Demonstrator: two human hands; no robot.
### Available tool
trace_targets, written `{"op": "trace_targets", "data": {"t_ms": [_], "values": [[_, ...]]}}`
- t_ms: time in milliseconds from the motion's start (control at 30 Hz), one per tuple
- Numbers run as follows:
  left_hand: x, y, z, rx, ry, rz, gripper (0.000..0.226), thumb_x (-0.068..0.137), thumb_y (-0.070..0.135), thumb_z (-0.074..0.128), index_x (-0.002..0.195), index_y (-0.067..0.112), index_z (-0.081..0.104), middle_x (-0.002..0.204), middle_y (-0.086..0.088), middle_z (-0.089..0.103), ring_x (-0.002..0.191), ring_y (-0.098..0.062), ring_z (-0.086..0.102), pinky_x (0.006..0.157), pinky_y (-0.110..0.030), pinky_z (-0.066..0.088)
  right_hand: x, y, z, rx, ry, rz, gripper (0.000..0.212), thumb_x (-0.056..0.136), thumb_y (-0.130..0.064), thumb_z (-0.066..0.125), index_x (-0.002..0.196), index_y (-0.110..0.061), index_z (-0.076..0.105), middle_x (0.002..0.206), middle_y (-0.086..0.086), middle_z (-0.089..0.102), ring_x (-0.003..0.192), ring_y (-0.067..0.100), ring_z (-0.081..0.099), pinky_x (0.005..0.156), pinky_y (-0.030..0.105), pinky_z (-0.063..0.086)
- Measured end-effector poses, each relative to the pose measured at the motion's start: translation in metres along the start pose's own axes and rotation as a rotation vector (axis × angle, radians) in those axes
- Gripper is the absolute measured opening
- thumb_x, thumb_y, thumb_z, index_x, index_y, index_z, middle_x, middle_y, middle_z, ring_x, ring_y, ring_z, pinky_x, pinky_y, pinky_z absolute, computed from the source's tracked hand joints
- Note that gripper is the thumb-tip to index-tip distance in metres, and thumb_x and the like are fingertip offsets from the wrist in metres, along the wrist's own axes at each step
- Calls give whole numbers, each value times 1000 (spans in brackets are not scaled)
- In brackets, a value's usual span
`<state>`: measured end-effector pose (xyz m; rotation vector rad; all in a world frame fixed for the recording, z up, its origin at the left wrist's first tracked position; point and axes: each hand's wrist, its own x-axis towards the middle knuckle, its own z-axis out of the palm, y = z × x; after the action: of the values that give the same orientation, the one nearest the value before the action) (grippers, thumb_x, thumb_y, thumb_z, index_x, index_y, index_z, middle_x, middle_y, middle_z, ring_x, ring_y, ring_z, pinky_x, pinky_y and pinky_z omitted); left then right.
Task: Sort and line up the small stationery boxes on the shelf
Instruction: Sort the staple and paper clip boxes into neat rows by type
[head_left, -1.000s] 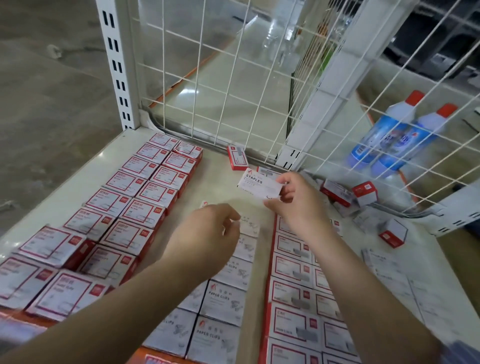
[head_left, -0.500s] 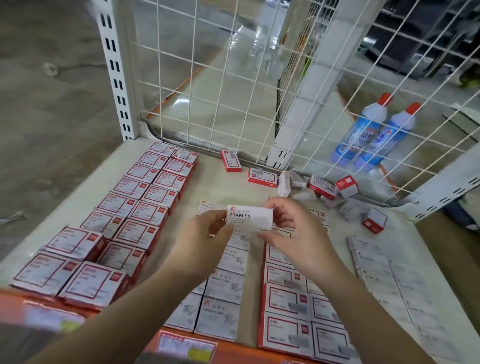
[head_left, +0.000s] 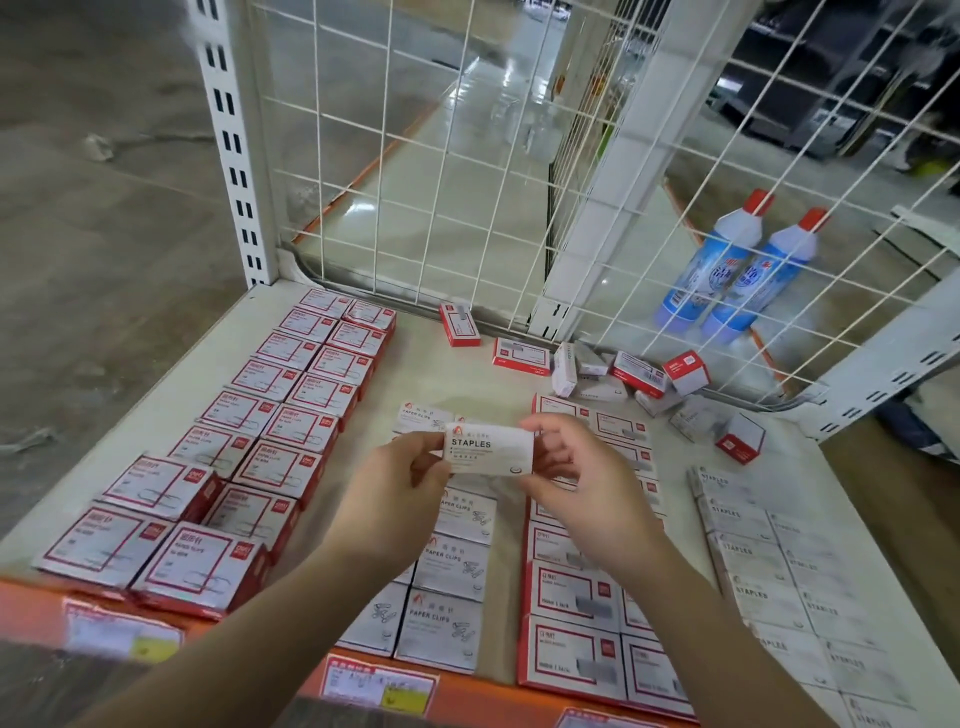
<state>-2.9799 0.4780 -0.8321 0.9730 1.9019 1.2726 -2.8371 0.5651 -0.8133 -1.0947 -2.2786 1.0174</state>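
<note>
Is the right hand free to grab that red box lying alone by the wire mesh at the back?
Probably not yet: the right hand and left hand both pinch the white staples box. Otherwise bare shelf leads to the red box.

A small white box printed STAPLES (head_left: 491, 449) is held level above the shelf (head_left: 415, 364), label up, its two short ends pinched. Below it, red-bordered boxes (head_left: 244, 447) lie flat in two neat columns at the left, white PAPER CLIPS boxes (head_left: 452, 566) run down the middle, more red-framed boxes (head_left: 571, 597) beside them, and white STAPLES boxes (head_left: 769, 571) at the right. A jumbled heap of loose boxes (head_left: 639, 376) lies at the back by the wire grid.
</note>
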Motion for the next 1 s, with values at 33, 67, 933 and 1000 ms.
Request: {"op": "trace_targets", "data": {"t_ms": [33,67,933,1000], "values": [[0,0,-1,9,3,0,33,94,6,47,124,15,57,75,12,62,36,3,43,35,-8,30,0,0,1,-2,2,-3,46,78,-9,72,101,-42,50,89,-18,61,86,-7,55,76,8,44],[0,0,-1,18,1,3,33,94,6,47,124,16,57,77,12,62,36,4,43,36,-8,30,0,-1,1,-5,4,-6,46,78,-9,72,100,-43,49,89,-19,61,85,-7,55,76,7,44],[-15,18,4,450,-167,234,38,96,25,44,134,30,42,129,12,50,116,-5,45,93,-19,38,-50,13,-26,-21,164,239,38,84,-7,64,115,-28,54,92,-16,62,79,-15,57,64,-1,41],[-18,22,9,476,-202,241,37,96,26,44,132,30,44,130,11,49,117,-7,46,92,-20,39,-55,17,-30,-27,172,276,38,85,-8,65,113,-30,52,93,-18,60,81,-13,56,66,-1,42]]}}
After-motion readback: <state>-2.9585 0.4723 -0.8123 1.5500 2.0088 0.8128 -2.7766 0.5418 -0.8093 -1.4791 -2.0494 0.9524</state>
